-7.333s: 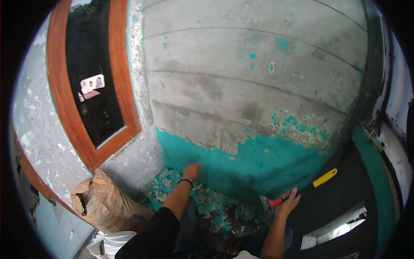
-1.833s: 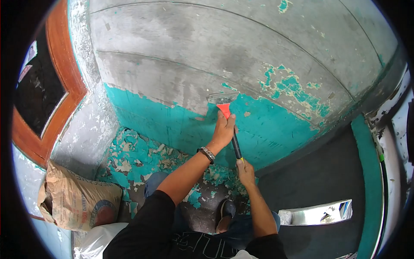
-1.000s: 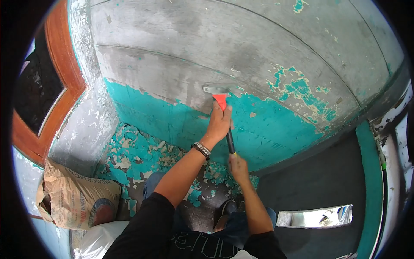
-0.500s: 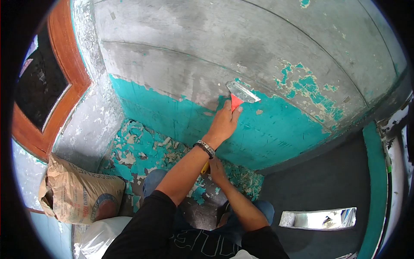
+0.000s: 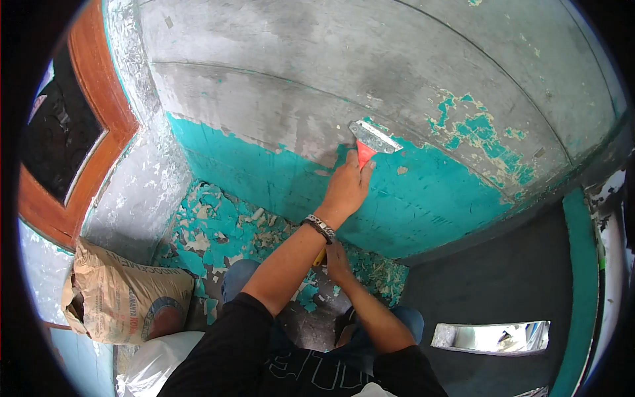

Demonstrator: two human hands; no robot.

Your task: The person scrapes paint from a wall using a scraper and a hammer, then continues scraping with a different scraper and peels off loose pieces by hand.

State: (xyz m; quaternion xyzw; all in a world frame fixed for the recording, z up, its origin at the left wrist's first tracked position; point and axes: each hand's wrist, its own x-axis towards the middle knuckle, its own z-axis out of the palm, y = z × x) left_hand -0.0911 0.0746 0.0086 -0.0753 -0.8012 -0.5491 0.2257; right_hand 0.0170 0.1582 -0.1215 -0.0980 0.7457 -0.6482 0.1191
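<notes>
My left hand (image 5: pixel 347 188), with a chain bracelet at the wrist, grips the red handle of a scraper (image 5: pixel 377 137). The scraper's wide metal blade lies against the wall, at the border between bare grey surface (image 5: pixel 264 99) and turquoise paint (image 5: pixel 423 198). Lower down, partly hidden by my left forearm, my right hand (image 5: pixel 338 263) is closed around a yellow-handled tool (image 5: pixel 320 257); the rest of that tool cannot be made out. Patchy turquoise paint (image 5: pixel 483 135) remains on the grey wall at the right.
Turquoise and pale paint flakes (image 5: pixel 221 228) litter the floor along the wall's foot. A brown paper sack (image 5: pixel 129 291) stands at the left, beside a white plastic bag (image 5: pixel 155 364). An orange-brown wooden frame (image 5: pixel 106 79) is at upper left. A dark panel (image 5: pixel 483 278) with a bright opening is at right.
The view has shifted slightly. The scraper blade remains at nearly the same spot on the wall, and both hands keep their holds.
</notes>
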